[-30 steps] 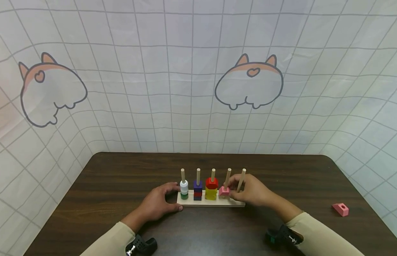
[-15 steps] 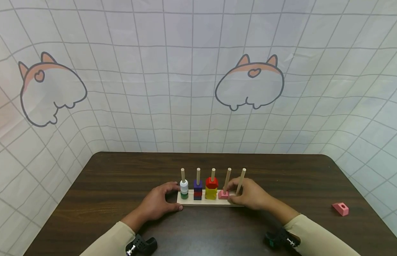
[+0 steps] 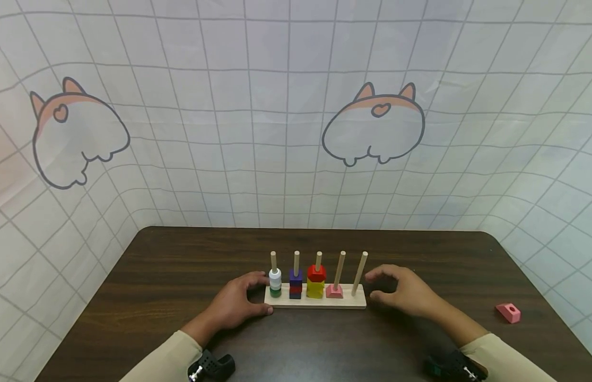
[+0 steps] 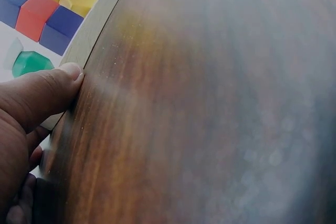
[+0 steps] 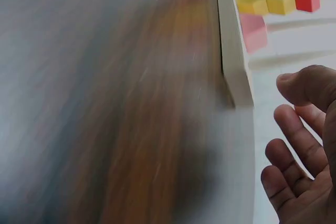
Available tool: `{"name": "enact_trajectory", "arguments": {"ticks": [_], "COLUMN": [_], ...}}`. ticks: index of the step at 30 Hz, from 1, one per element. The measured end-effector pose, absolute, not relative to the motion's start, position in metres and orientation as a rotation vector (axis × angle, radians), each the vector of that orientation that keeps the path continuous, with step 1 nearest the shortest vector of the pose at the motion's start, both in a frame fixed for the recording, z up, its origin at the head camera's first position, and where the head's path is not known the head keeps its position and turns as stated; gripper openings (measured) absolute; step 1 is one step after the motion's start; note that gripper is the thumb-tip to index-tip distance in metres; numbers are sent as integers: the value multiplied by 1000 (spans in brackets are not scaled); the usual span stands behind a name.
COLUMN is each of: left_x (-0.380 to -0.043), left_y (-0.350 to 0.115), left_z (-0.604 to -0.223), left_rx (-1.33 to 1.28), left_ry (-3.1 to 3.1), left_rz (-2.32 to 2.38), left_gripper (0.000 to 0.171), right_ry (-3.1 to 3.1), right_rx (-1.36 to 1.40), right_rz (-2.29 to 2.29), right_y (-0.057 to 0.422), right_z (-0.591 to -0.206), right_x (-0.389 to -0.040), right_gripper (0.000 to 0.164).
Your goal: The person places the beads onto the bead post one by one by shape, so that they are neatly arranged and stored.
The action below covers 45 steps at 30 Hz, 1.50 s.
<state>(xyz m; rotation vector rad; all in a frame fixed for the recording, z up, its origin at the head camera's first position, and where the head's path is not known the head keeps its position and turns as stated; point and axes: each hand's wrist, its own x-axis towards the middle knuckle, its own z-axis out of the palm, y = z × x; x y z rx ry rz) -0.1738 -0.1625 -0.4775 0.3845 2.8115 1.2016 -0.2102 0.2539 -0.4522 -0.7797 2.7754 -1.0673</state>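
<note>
A pale wooden peg board (image 3: 315,304) stands on the table with five upright pegs. My left hand (image 3: 234,303) grips its left end, the thumb (image 4: 58,80) along the front edge and fingers behind. From left, white and green pieces (image 3: 275,279), purple and red blocks (image 3: 295,281), then a red block (image 3: 317,273) over yellow ones (image 3: 315,289) fill three pegs. One pink block (image 3: 334,291) sits at the foot of the fourth peg; the fifth peg (image 3: 359,274) is bare. Just right of the board, my right hand (image 3: 410,293) holds nothing, its fingers (image 5: 299,140) loosely bent and apart.
Another pink block (image 3: 508,312), with a hole in it, lies on the dark wooden table (image 3: 191,254) far to the right. A white gridded cloth (image 3: 258,175) hangs behind the table and along both sides.
The pink block has gone down the fourth peg onto the board. My right hand has let go of it and drawn away to the right. The left hand stays in place.
</note>
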Motion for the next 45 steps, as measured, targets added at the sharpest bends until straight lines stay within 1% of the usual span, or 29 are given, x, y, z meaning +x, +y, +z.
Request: {"name": "enact_trajectory", "arguments": {"ticks": [8,19,33,39,45], "left_x": [-174,-173,-174,-173,-173], "left_y": [-162,-161,-161,-161,-160], "left_z": [-478,-478,-479,-478,-478], "left_rx": [375,368,388,377,387], "left_ry": [2811,2811,2814,2818,2822], "left_rz": [1208,1206,1204,1198,1194], "left_gripper": [54,54,55,54,54], "right_ry": [2877,3019,3055,3128,3110], "right_rx": [-697,-484,-176,-154,-121], "right_rz": [-1068,-999,-857,-741,-662], "right_y": [304,373,450,471,475], "right_z": [-449,-443,-442,-450,-455], "right_x": [-199,-178,-160,-159,-159], "right_gripper": [35,39,54,55,57]}}
